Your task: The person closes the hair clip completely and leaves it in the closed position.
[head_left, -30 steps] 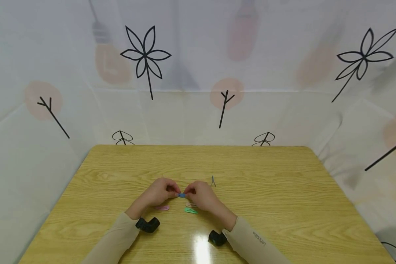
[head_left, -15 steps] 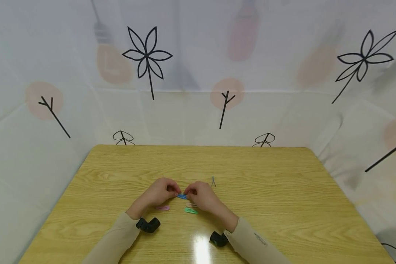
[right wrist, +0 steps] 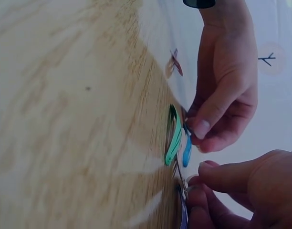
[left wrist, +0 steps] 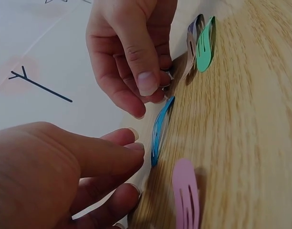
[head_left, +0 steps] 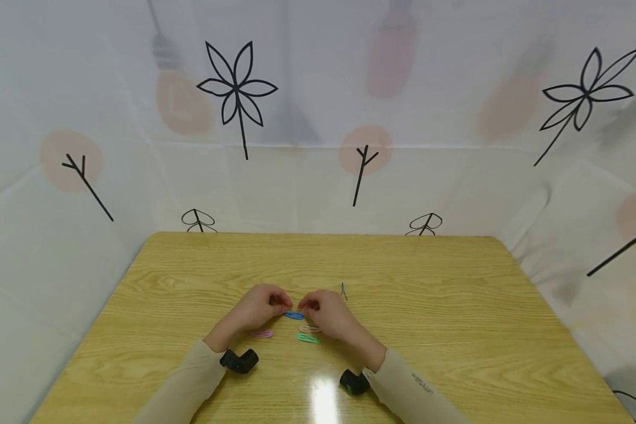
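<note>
A blue snap hair clip (head_left: 294, 315) lies on the table between my two hands. My left hand (head_left: 259, 306) hovers at its left end, thumb and fingers loosely bent; in the left wrist view a gap shows between those fingertips and the blue clip (left wrist: 160, 131). At the other end is my right hand (head_left: 325, 315), its fingers bent and drawn slightly off the clip. Below the right fingers lie a beige hair clip (head_left: 308, 329) and a green one (head_left: 308, 338). A pink hair clip (head_left: 262, 334) rests nearer the left wrist.
A thin bluish Y-shaped piece (head_left: 343, 291) lies beyond the right hand. Black wrist devices (head_left: 239, 361) sit on both wrists, close to the wooden table (head_left: 429, 294). A white patterned curtain (head_left: 307, 194) encloses its back and sides.
The blue clip was between both hands' fingertips and mostly covered; now it lies in fuller view on the table. The fingers have loosened, and the right hand has drawn slightly right.
</note>
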`<state>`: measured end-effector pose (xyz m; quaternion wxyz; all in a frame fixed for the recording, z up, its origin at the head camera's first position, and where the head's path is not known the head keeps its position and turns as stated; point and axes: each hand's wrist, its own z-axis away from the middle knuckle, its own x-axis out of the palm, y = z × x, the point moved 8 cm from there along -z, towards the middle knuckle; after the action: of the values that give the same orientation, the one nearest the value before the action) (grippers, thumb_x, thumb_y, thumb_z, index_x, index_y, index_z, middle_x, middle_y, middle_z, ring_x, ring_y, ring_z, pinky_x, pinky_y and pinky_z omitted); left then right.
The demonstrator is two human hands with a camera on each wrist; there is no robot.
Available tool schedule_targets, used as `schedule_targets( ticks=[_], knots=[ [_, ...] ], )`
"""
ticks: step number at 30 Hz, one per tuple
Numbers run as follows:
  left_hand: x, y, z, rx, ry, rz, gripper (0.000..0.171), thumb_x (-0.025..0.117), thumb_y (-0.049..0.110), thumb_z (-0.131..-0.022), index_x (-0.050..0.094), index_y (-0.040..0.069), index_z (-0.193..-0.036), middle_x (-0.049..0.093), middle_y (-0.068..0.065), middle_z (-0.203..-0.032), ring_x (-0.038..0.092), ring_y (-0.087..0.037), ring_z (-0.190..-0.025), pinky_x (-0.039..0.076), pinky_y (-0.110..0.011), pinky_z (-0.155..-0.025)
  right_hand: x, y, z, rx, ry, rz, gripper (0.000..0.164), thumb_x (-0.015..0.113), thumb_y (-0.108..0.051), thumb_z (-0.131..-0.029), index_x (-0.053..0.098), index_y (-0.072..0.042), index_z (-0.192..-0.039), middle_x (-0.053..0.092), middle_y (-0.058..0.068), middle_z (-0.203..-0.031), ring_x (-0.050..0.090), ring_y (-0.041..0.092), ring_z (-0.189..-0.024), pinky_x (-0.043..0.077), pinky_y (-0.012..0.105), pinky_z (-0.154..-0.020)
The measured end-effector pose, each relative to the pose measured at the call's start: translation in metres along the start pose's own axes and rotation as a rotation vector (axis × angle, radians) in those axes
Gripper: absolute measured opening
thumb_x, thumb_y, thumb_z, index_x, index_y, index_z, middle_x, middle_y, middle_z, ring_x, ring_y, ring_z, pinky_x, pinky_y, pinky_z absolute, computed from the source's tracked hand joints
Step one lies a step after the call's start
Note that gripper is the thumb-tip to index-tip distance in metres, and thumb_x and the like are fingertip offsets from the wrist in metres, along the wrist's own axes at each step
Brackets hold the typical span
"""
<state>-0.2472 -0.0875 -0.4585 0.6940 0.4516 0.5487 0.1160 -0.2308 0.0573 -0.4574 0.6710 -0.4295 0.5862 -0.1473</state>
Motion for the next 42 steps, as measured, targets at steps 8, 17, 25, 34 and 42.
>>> schedule_targets(
  ticks=[8,17,25,34,42],
  knots=[
    [0.001,0.003,-0.004,-0.01,0.011,0.008,0.007,0.069,0.014,-0.095,0.074,0.018,-0.095,0.066,0.008,-0.089,0.059,-0.012,-0.079,0.049,-0.034,-0.072,-0.005,0.0,-0.001,0.003,0.011,-0.044,0.009,0.068,-0.006,-0.093,0.075,-0.01,-0.097,0.069,-0.002,-0.093,0.058,0.01,-0.077,0.049,0.03,-0.07],
    [0.004,0.011,-0.009,-0.016,0.003,0.021,0.007,0.068,0.015,-0.096,0.074,0.017,-0.099,0.066,0.008,-0.093,0.059,-0.012,-0.082,0.049,-0.035,-0.075,-0.023,0.003,0.002,-0.003,0.058,-0.06,0.013,0.065,-0.003,-0.094,0.075,-0.007,-0.101,0.071,0.002,-0.098,0.062,0.014,-0.084,0.052,0.036,-0.074],
    [0.009,0.018,-0.021,0.0,0.002,0.044,0.014,0.064,0.024,-0.099,0.074,0.015,-0.103,0.066,0.006,-0.092,0.059,-0.012,-0.08,0.049,-0.032,-0.068,-0.043,0.009,0.005,0.057,0.135,-0.043,0.012,0.066,-0.003,-0.094,0.075,-0.008,-0.1,0.071,0.001,-0.096,0.062,0.014,-0.084,0.052,0.035,-0.073],
    [0.017,0.03,-0.031,0.019,0.002,0.035,0.018,0.061,0.025,-0.101,0.073,0.014,-0.109,0.066,0.007,-0.094,0.059,-0.012,-0.08,0.049,-0.033,-0.069,-0.067,0.025,0.01,0.099,0.229,-0.039,0.012,0.068,-0.001,-0.093,0.076,-0.007,-0.1,0.07,-0.001,-0.092,0.062,0.014,-0.08,0.051,0.032,-0.067],
    [0.026,0.035,-0.039,0.014,-0.013,0.03,0.018,0.061,0.022,-0.101,0.072,0.013,-0.112,0.064,0.006,-0.093,0.058,-0.012,-0.08,0.048,-0.033,-0.071,-0.084,0.046,0.017,0.134,0.267,-0.007,0.014,0.069,0.001,-0.091,0.075,-0.007,-0.101,0.07,0.004,-0.095,0.064,0.021,-0.088,0.051,0.037,-0.074]
  ],
)
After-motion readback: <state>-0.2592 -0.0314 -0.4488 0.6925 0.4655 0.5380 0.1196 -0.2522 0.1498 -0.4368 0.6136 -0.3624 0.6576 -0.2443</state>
